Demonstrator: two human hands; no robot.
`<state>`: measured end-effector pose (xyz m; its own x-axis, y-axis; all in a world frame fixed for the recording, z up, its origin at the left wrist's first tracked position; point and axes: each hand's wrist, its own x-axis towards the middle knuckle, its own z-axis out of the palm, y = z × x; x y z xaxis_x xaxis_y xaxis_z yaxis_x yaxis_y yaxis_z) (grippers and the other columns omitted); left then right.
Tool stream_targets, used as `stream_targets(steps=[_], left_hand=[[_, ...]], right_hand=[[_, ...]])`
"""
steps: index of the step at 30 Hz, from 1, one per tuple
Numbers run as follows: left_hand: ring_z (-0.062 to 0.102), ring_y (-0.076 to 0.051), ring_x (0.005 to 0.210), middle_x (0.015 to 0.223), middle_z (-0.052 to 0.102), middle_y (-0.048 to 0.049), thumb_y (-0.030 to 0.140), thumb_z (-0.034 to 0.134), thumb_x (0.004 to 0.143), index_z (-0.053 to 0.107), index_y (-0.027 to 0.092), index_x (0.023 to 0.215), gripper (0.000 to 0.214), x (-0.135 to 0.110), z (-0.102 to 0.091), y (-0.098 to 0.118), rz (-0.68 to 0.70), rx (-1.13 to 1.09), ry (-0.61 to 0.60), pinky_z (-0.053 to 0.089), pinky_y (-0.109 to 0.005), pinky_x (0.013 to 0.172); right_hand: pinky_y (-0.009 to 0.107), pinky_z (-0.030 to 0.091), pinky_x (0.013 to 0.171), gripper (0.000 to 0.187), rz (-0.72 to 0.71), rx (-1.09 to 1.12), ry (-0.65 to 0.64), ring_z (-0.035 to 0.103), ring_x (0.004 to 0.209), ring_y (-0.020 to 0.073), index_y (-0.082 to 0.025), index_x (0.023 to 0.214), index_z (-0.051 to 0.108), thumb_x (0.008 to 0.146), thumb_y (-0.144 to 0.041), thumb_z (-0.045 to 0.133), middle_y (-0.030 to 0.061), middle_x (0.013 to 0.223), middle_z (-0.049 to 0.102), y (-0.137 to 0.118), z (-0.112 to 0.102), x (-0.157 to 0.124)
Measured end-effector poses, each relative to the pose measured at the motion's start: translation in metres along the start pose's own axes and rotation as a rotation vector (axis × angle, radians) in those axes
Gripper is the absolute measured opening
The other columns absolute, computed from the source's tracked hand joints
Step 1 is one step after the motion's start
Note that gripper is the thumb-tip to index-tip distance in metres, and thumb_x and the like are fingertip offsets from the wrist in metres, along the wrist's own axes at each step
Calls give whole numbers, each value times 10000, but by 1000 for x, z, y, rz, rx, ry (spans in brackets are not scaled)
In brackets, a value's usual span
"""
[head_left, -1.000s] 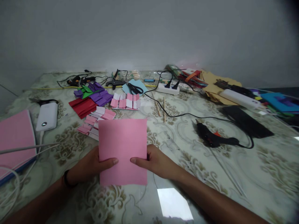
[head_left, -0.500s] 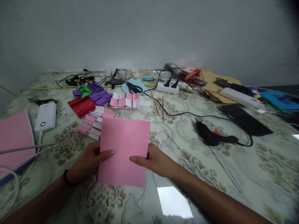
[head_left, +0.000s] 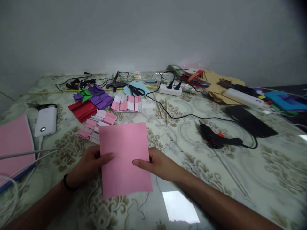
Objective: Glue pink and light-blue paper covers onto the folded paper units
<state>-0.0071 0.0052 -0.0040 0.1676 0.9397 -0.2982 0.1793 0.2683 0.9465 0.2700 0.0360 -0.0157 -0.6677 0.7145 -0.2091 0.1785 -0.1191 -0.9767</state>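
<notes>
at the far left of my head feed i see pink paper [head_left: 14, 137] on the bench [head_left: 278, 169], with a white power bank [head_left: 46, 120] just beside it; next comes the left hand [head_left: 89, 162], its fingers clamped on the left edge of the pink sheet [head_left: 124, 143], thumb on the near face; the sheet is in front of the wearer, between the two hands, flat and uncreased as far as i can tell; it has just swung a little, its top edge now leaning left where half a second ago it leaned right; i read that as a small re-aiming within the same two-handed hold, with neither side let go; i can't tell whether its lower edge touches the bench; beyond it are a red folded paper [head_left: 82, 111] and pink-and-white folded strips [head_left: 127, 104], with black-handled scissors [head_left: 137, 90] behind; the right hand [head_left: 163, 164] has its fingers clamped on the right edge, thumb in front, the other fingers mostly hidden behind; farther right i see a black glue gun [head_left: 213, 136], well apart from both hands, its cord looping back
</notes>
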Motion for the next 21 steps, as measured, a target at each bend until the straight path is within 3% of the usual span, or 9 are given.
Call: stream_targets(steps=[3,6,8,12,17,21], left_hand=[[706,-229,777,908,810,-57,486,819,844,810,167,947,336,-3,1,4,-14,102,-83,548,-264,649],[755,-302,969,1092,828,-56,415,851,813,776,200,1233,478,-3,2,8,26,189,-126,608,-296,775],[755,-312,1024,1153,824,-53,397,868,794,745,216,1296,547,-1,2,7,52,222,-119,616,-296,813],[754,-287,964,1111,832,-65,460,828,837,783,199,1165,421,0,1,0,38,213,-125,605,-287,770],[621,-175,657,766,764,-46,567,726,901,760,131,780,454,0,2,-2,-12,152,-94,463,-234,568],[586,-156,639,736,728,-45,587,695,915,736,125,750,493,1,0,1,5,186,-153,439,-232,571]], right_hand=[[246,415,607,435,5,-13,-14,529,696,144,-164,791,677,941,-572,674,8,762,612,0,0,0],[239,409,603,431,6,-30,-19,528,702,142,-157,798,677,937,-566,678,11,766,608,2,0,0],[238,403,599,444,10,-43,-15,519,693,140,-155,779,670,931,-573,680,7,746,592,3,0,0],[246,417,624,420,4,-41,-21,526,712,145,-148,816,693,925,-554,689,12,776,608,5,-1,1],[260,414,636,383,-30,-3,29,506,715,147,-160,797,657,909,-524,702,9,769,582,6,2,2],[261,371,595,405,7,24,128,480,678,139,-166,766,625,882,-543,714,2,734,556,6,4,4]])
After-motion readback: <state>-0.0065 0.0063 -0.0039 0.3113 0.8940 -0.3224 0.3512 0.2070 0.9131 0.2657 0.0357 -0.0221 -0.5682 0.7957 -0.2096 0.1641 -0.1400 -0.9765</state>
